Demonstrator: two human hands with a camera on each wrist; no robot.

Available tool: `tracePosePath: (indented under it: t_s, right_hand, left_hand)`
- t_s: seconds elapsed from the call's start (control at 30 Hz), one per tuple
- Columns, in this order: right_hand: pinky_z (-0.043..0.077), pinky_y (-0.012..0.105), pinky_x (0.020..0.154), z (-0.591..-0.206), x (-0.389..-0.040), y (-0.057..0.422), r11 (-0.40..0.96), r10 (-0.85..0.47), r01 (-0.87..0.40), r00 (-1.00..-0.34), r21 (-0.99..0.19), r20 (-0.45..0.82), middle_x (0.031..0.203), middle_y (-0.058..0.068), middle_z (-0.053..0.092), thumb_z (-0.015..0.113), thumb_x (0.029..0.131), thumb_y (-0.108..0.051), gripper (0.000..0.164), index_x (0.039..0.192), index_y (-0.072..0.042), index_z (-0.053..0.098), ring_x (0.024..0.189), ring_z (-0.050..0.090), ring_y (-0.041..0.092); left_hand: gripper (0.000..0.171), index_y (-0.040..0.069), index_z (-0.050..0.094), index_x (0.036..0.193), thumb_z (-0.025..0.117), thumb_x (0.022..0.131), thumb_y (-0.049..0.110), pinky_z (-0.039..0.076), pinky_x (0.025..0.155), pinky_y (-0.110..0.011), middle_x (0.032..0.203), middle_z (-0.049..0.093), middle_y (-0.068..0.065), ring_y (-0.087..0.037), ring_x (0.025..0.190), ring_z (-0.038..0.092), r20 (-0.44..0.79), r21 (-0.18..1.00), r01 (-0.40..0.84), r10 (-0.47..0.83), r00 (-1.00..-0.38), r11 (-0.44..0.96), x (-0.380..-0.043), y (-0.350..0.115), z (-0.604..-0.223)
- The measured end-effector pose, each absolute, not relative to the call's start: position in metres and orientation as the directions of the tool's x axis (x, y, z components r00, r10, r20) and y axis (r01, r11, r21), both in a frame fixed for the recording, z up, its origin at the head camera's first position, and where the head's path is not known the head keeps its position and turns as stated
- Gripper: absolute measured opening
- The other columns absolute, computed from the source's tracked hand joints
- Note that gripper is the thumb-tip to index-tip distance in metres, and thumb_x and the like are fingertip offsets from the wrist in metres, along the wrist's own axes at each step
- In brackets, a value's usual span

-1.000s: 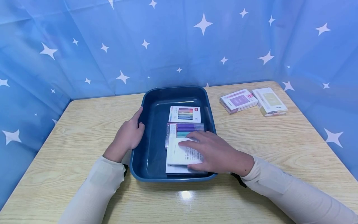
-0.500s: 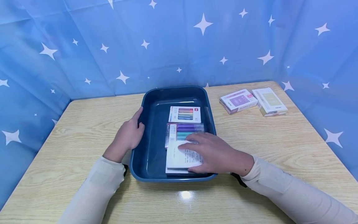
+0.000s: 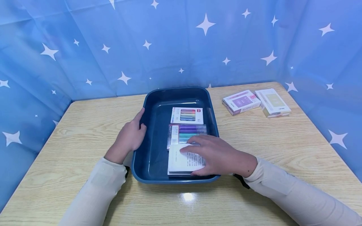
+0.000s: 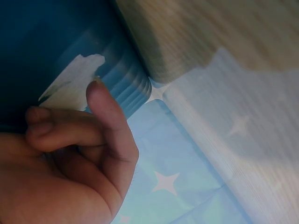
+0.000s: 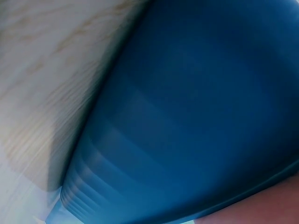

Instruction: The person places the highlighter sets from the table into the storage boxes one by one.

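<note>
A dark blue plastic bin (image 3: 152, 157) stands on the table. My left hand (image 3: 128, 135) holds its left side, thumb at the rim and index finger lying along it; the left wrist view shows that hand's (image 4: 93, 154) other fingers curled against the outer wall. Inside the bin's near right part, my right hand (image 3: 216, 155) grips a flat white box (image 3: 181, 158) with small print, thumb at the near edge and fingers over the top. Beyond it lie a clear pack of coloured markers (image 3: 183, 131) and a white box with a window of coloured sticks (image 3: 186, 115).
Two small boxes, one with a purple panel (image 3: 241, 102) and one with a yellowish panel (image 3: 272, 102), lie at the table's back right. A blue star-printed curtain (image 3: 169, 47) hangs behind the wooden table (image 3: 85, 131).
The white box under my right hand has shifted toward the bin's near edge and lower, uncovering more of the marker pack. My left hand stays in place.
</note>
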State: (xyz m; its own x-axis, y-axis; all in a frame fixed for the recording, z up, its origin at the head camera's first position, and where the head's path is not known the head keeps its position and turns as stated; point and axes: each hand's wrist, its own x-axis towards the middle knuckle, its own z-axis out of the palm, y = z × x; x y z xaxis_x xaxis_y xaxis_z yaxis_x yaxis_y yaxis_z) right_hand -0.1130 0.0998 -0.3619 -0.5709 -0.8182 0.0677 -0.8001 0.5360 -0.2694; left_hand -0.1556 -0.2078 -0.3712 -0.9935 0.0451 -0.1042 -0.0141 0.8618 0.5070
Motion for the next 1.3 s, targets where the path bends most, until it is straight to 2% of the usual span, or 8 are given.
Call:
tracePosePath:
  t_s: [0.9,1.3]
  right_hand:
    - [0.05,0.045,0.102,-0.3624,-0.1133,0.1,0.535,-0.826,-0.804,-0.563,-0.262,0.04,0.132,-0.001,0.061,0.077,0.079,-0.059,0.063,0.134,-0.03,0.063,0.12,0.058,0.019]
    - [0.047,0.049,0.105,-0.3626,-0.1134,0.1004,0.522,-0.836,-0.813,-0.548,-0.257,0.038,0.133,0.0,0.062,0.074,0.082,-0.059,0.058,0.132,-0.031,0.065,0.121,0.059,0.022]
  left_hand:
    - [0.063,0.026,0.007,0.163,0.032,0.105,0.024,0.044,0.047,-0.032,0.056,0.048,-0.006,-0.023,0.045,0.051,-0.1,0.511,-0.014,0.043,-0.994,0.859,-0.155,-0.2069,-0.3709]
    - [0.063,0.026,0.007,0.163,0.032,0.105,0.024,0.044,0.048,-0.033,0.056,0.048,-0.006,-0.023,0.046,0.051,-0.105,0.514,-0.015,0.045,-0.993,0.858,-0.155,-0.2068,-0.3695]
